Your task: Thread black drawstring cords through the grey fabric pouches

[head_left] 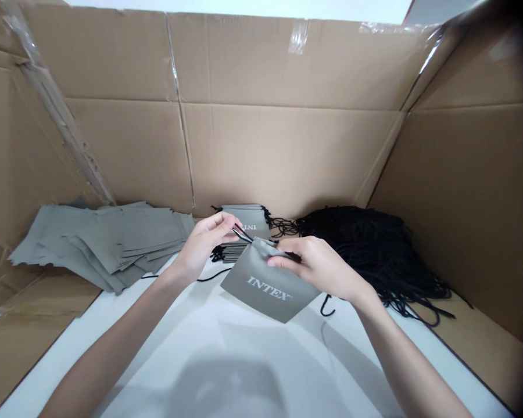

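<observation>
A grey drawstring pouch point(265, 290) with white INTEX lettering is held up over the white tabletop, its lower edge towards me. My right hand point(311, 261) pinches the pouch near its top edge, fingers partly hidden behind the cloth. At the pouch's upper left corner, my left hand point(211, 235) is closed in a pinch around a black cord point(244, 233) that comes out of the top hem. One cord end trails left past my left wrist. Another short curled end hangs below my right hand.
Flat grey pouches point(126, 238) lie in a loose pile at the left. Behind my hands stands a stack of corded pouches point(244, 215). A heap of black cords point(366, 249) lies at the right. Cardboard walls point(287, 151) enclose the white table point(226, 360).
</observation>
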`<state>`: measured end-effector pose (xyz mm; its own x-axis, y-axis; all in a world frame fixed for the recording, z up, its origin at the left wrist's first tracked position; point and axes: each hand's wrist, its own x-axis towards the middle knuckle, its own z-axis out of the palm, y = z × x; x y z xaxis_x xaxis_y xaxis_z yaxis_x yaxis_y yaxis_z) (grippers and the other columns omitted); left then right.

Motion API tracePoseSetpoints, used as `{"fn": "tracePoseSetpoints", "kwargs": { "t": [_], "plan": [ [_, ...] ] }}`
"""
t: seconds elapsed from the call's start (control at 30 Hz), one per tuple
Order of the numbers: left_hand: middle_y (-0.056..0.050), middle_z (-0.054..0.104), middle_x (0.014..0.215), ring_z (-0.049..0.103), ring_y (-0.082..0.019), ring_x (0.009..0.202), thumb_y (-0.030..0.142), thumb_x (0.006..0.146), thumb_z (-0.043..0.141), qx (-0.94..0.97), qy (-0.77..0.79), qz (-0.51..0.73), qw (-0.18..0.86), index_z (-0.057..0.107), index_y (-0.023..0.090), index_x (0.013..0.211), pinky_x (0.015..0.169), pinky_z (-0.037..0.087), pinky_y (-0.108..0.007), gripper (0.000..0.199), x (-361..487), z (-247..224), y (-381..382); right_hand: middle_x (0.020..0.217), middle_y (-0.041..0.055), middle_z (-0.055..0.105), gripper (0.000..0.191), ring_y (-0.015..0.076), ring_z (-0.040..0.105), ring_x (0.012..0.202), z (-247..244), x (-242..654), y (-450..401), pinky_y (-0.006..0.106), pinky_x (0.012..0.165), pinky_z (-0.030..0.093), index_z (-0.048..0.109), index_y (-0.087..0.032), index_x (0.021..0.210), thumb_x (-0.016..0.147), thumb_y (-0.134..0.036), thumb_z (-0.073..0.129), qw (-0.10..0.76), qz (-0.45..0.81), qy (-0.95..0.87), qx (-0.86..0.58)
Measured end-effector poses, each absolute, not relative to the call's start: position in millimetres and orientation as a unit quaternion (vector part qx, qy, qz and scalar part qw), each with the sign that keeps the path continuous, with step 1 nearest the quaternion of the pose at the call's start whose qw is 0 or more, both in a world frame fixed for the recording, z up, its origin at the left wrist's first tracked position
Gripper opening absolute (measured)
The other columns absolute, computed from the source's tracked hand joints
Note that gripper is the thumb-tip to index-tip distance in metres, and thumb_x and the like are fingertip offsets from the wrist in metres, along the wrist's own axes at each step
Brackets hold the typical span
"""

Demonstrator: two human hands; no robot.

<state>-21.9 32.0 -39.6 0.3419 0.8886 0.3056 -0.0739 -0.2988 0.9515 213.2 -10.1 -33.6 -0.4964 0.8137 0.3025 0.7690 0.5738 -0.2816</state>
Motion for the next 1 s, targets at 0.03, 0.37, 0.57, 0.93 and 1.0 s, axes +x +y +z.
{"fn": "tracePoseSetpoints", "kwargs": {
  "t": [0.03,0.37,0.57,0.93,1.0],
  "plan": [
    [-0.002,0.062,0.094,0.059,-0.018,0.094,0.051,0.093,0.057,0.664,0.320,0.466,0.490,0.063,0.019,0.085,0.088,0.045,-0.031,0.034,-23.2,-39.1,32.3,0.065,-0.0020,0.056,0.043,0.0133,0.045,0.056,-33.3,213.5,-10.4,0.026,0.056,0.028,0.053,-0.020,0.069,0.099,-0.051,0.051,0.200,0.049,-0.865,-0.458],
    [-0.003,0.063,0.085,0.056,-0.018,0.084,0.047,0.088,0.064,0.700,0.307,0.435,0.476,0.066,0.018,0.075,0.078,0.043,-0.030,0.032,-32.5,-31.0,30.8,0.061,-0.0027,0.050,0.046,0.0122,0.038,0.054,-34.4,213.5,-9.6,0.026,0.055,0.025,0.051,-0.020,0.065,0.098,-0.051,0.052,0.187,0.062,-0.876,-0.440],
    [-0.004,0.061,0.089,0.061,-0.019,0.097,0.035,0.087,0.064,0.459,0.197,0.505,0.704,0.050,0.018,0.060,0.097,0.049,-0.037,0.036,-18.6,-37.6,33.6,0.061,-0.0033,0.044,0.052,0.0118,0.034,0.057,-27.7,215.7,-11.9,0.026,0.055,0.027,0.048,-0.019,0.064,0.098,-0.059,0.046,0.216,0.124,-0.872,-0.420],
    [-0.004,0.066,0.088,0.061,-0.020,0.092,0.037,0.081,0.070,0.632,0.263,0.447,0.576,0.063,0.018,0.062,0.088,0.049,-0.034,0.027,-28.6,-44.6,42.9,0.061,-0.0049,0.041,0.048,0.0106,0.034,0.057,-33.4,222.9,-7.5,0.025,0.054,0.025,0.049,-0.018,0.065,0.097,-0.054,0.053,0.182,0.174,-0.879,-0.406],
    [-0.005,0.066,0.095,0.062,-0.020,0.099,0.036,0.084,0.067,0.522,0.210,0.510,0.651,0.051,0.017,0.054,0.095,0.050,-0.036,0.039,-18.7,-49.4,40.1,0.062,-0.0054,0.037,0.050,0.0103,0.032,0.058,-33.1,222.0,-6.2,0.025,0.054,0.025,0.047,-0.018,0.064,0.095,-0.057,0.053,0.208,0.219,-0.871,-0.388]
  ]
}}
